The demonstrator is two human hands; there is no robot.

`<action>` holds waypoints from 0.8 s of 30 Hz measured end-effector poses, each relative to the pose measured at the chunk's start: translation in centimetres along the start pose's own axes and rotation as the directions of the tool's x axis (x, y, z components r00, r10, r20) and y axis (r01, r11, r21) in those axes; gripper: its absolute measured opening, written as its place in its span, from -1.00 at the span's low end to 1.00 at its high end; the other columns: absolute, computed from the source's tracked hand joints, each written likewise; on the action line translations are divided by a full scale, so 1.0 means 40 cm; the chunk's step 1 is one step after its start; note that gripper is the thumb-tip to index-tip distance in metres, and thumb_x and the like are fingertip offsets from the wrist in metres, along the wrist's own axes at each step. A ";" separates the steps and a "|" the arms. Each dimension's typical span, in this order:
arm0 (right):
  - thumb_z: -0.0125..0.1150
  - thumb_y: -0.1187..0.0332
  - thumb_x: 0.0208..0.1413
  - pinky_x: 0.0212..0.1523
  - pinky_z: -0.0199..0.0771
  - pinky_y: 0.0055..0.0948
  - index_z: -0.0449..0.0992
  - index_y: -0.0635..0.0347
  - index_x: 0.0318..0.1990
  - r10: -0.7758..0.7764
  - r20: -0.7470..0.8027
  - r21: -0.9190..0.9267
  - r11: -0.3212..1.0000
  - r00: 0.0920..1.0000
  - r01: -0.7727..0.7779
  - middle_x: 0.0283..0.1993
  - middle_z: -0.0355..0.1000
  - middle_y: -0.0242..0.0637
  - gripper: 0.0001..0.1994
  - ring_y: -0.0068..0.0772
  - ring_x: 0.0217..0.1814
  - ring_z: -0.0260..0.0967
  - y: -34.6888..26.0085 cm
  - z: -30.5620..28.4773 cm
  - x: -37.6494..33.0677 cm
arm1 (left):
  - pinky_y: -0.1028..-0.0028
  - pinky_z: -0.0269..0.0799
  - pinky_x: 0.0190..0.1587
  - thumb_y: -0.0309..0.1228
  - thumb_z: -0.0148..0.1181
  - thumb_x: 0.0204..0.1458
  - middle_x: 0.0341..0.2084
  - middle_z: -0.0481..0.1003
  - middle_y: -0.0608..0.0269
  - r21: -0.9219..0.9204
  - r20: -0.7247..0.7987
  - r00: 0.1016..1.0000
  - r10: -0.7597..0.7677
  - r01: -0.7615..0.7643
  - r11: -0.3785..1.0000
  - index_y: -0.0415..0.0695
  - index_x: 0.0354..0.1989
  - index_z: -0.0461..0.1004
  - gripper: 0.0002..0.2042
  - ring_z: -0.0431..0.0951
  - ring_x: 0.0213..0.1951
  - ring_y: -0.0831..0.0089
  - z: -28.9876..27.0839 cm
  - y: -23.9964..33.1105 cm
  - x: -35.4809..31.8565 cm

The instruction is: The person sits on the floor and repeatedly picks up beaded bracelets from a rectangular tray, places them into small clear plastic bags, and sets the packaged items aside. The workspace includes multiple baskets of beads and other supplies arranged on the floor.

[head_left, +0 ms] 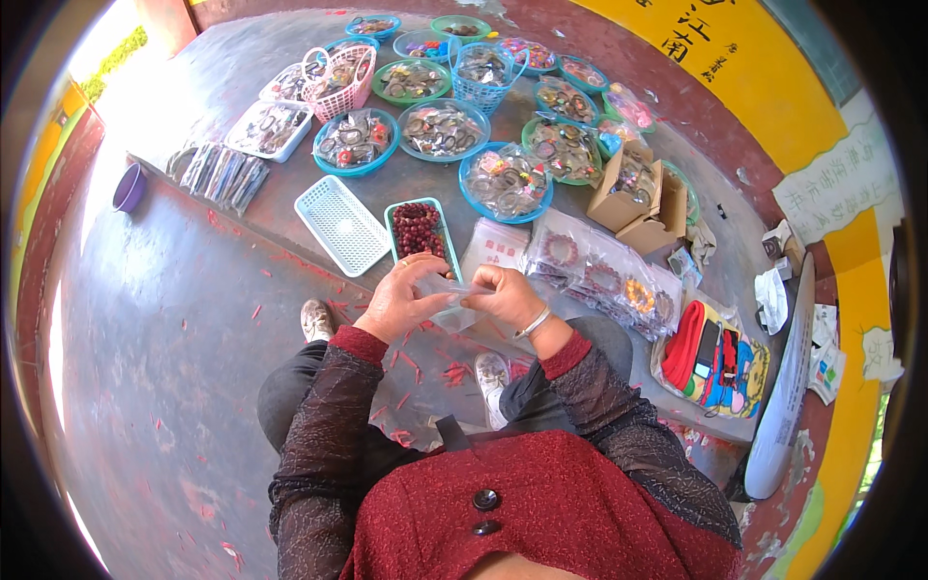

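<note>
A small clear plastic bag [454, 317] is pinched between my two hands above my lap. My left hand [398, 298] closes on one side of it, thumb against the fingers. On the other side my right hand [510, 300], with a silver bangle at the wrist, grips it with thumb and forefinger. Whether anything is inside the bag, I cannot tell. Just beyond my fingers lies a heap of dark red bead bracelets [418, 230] in a green-rimmed basket [390, 218]. My left fingers partly cover the near end of that basket.
An empty white-blue basket [340, 228] sits left of the beads. Right of them lie packaged bracelets [604, 271]. Beyond stand several basins of bagged items [443, 130], a pink basket [338, 85] and cardboard boxes [628, 188]. Folded colourful cloth [715, 358] lies at right, a purple bowl [129, 188] at left.
</note>
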State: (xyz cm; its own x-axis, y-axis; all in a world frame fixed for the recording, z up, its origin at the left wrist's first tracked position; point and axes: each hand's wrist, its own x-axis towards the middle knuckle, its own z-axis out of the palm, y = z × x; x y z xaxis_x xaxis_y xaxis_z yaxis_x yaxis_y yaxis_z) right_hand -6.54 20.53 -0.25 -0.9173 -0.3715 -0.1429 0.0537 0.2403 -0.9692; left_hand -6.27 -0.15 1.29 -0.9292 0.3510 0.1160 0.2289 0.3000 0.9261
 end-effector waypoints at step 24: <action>0.14 0.41 -0.21 -0.06 0.17 -0.30 0.46 0.17 -0.37 -0.707 0.175 -0.818 0.283 0.685 0.501 -0.20 0.32 -0.31 -0.83 -0.29 -0.08 0.25 -0.065 0.071 -0.026 | 0.34 0.39 -0.35 -0.35 0.17 -0.17 -0.56 0.50 0.06 0.167 -0.099 0.956 -0.275 0.289 0.943 -0.17 -0.47 0.53 -0.85 0.51 -0.46 0.18 0.037 -0.039 -0.007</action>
State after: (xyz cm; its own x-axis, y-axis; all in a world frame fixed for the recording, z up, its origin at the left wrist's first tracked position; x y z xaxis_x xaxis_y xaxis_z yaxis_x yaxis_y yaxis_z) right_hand -4.62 17.73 1.84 -0.5976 -0.5811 0.5524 -0.7667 0.6157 -0.1818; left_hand -5.92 0.60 -0.74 -0.9803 0.1652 -0.1085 -0.0041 0.5321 0.8467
